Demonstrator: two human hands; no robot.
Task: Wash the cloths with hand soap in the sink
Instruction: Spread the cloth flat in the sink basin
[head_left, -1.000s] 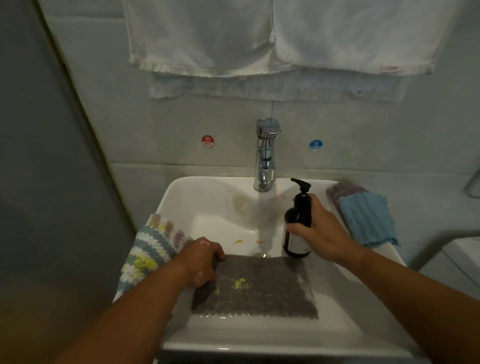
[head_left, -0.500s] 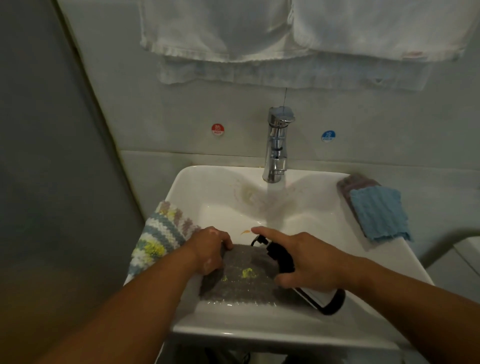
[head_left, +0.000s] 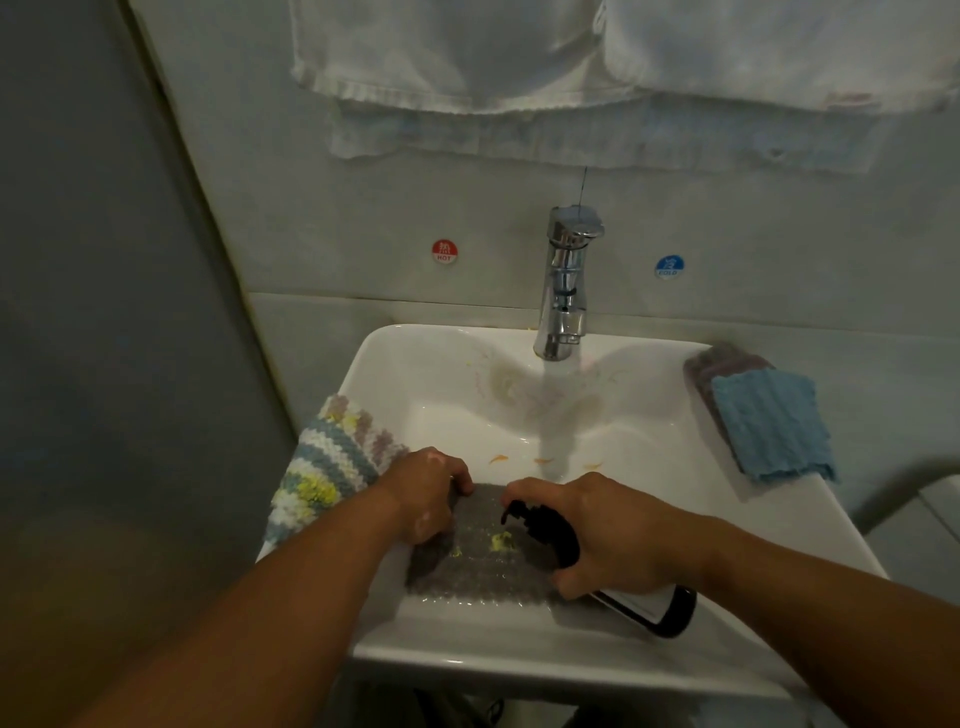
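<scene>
Pale bathroom tiles backed a white sink (head_left: 519, 662) fixed to the wall. Curled fingers of the left hand (head_left: 426, 496) pinched the upper left corner of a grey cloth (head_left: 483, 569) that lay wet on the sink's near slope. The right hand (head_left: 615, 538) wrapped its fingers round a dark soap bottle (head_left: 652, 608), tipped on its side with the pump nozzle over the cloth's yellow stain (head_left: 503, 542). A striped knitted cloth (head_left: 332, 457) draped over the left rim and a blue cloth (head_left: 769, 426) lay on the right rim. Water appeared to run from the chrome tap (head_left: 563, 291), and white towels (head_left: 467, 52) hung above.
</scene>
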